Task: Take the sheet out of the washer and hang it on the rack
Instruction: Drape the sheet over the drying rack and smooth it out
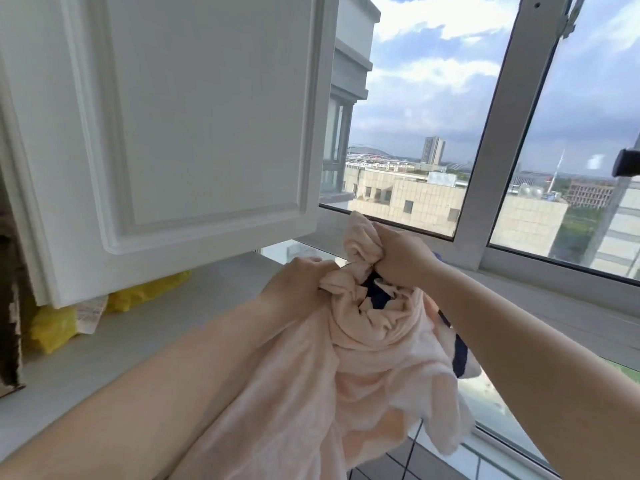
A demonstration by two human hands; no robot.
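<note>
Item: sheet (349,382), pale peach, twisted into a rope with a dark blue cloth (375,297) caught in its folds; held in the air just in front of the window sill (540,299), out of the washer, no rack in view. Left hand (294,285) has its fingers closed on a bunched knot at the sheet's top left, and right hand (398,259) is fisted round the upper tuft, nearer the sill. Handling advice, as a judgement: draw the hands apart to undo the twist, free the blue cloth, find an edge, keep the hanging end clear of the sill.
</note>
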